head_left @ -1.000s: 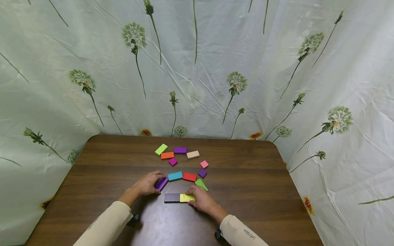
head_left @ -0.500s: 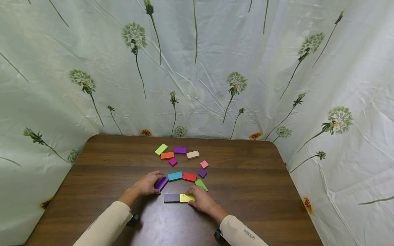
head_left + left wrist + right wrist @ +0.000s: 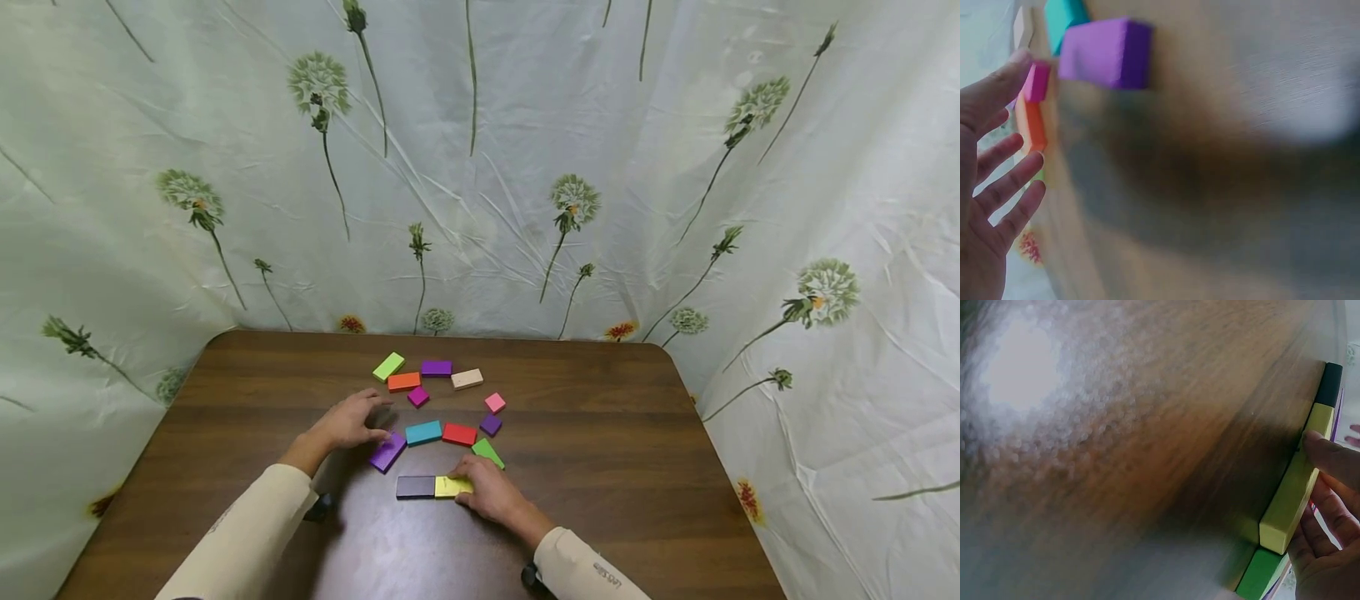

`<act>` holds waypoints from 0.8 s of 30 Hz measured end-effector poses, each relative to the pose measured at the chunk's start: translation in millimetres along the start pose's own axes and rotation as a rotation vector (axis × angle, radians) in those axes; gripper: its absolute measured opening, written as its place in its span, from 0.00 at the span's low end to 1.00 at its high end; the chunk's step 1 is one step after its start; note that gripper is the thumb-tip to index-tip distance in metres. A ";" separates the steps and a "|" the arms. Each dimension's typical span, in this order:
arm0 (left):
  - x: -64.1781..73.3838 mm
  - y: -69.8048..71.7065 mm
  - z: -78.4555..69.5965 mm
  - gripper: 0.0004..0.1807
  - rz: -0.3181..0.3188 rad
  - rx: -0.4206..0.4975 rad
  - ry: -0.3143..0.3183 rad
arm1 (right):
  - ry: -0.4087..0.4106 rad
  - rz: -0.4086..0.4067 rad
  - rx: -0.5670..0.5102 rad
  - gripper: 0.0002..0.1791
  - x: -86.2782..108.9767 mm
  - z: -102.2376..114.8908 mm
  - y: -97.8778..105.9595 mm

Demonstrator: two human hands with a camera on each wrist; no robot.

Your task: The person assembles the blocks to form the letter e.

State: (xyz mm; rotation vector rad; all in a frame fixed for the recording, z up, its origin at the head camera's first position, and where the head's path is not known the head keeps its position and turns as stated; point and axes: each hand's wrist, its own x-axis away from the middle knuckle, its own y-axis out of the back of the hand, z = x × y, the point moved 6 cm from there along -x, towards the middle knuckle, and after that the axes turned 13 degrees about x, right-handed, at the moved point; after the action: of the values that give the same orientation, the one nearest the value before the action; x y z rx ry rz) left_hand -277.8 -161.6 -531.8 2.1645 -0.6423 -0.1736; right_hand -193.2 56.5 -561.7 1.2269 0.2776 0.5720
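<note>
The left hand (image 3: 348,422) has moved up from the purple block (image 3: 388,454), fingers spread, holding nothing. On the bench (image 3: 600,433), this block, the blue block (image 3: 423,433), red block (image 3: 459,434) and green block (image 3: 488,453) seem already set in a curve, behind the grey block (image 3: 416,487) and yellow block (image 3: 449,487); farther loose blocks (image 3: 404,382) look not yet arranged. The right hand (image 3: 491,492) pinches the yellow block between thumb and fingers.

white glare on the table (image 3: 1122,444); left wrist view softly blurred

yellow block (image 3: 447,488): right end hidden, head view | tabletop (image 3: 1179,231): blurred, left wrist view
</note>
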 end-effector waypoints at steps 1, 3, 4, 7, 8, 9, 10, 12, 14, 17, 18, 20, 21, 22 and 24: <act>-4.3 3.8 1.8 0.34 -0.004 -0.003 0.006 | 0.004 -0.001 0.001 0.17 -0.6 -0.1 0.0; -13.9 11.2 5.7 0.34 -0.015 -0.013 0.019 | 0.005 0.000 0.005 0.17 -1.3 -0.4 -0.1; -18.8 14.8 7.4 0.34 -0.020 -0.013 0.025 | 0.007 -0.001 0.010 0.17 -1.7 -0.6 -0.1; -33.6 23.6 12.8 0.33 -0.032 -0.025 0.040 | 0.000 0.005 0.021 0.17 -1.9 -1.1 -0.5; -38.2 26.0 14.6 0.32 -0.033 -0.022 0.047 | -0.002 0.005 0.022 0.17 -1.6 -0.9 -0.6; -42.5 28.1 16.0 0.32 -0.031 -0.024 0.051 | 0.000 0.002 0.023 0.17 -1.1 -0.4 -0.3; -47.5 30.1 16.7 0.31 -0.028 -0.024 0.056 | 0.002 0.001 0.025 0.17 -0.8 -0.5 -0.3; -56.0 33.4 18.6 0.31 -0.017 -0.017 0.070 | 0.011 -0.008 0.028 0.16 -0.1 0.0 0.6; -63.8 35.9 19.8 0.30 -0.003 -0.008 0.083 | 0.014 -0.008 0.025 0.16 0.4 0.2 0.8; -73.4 38.1 22.1 0.31 0.017 0.004 0.109 | 0.005 0.007 0.015 0.16 0.6 -0.4 -0.5; -76.3 38.2 23.0 0.31 0.023 0.001 0.114 | 0.002 0.013 0.013 0.16 0.6 -0.7 -1.1; -80.9 38.2 24.6 0.31 0.036 0.005 0.130 | 0.001 0.018 0.017 0.16 0.6 -1.0 -2.3; -82.9 37.7 25.5 0.32 0.043 -0.001 0.130 | 0.002 0.017 0.021 0.16 0.4 -1.2 -2.9; -84.9 37.2 25.7 0.32 0.050 -0.005 0.127 | 0.006 0.011 0.028 0.16 0.3 -1.3 -2.7; -88.7 35.2 26.7 0.32 0.071 -0.017 0.121 | 0.013 -0.005 0.041 0.16 -0.2 -2.1 -2.8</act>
State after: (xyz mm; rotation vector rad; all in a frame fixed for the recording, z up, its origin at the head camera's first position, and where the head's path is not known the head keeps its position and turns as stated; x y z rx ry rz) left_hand -376.6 -153.5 -530.2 2.1144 -0.6444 -0.0101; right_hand -193.7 57.4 -565.1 1.2622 0.3045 0.5727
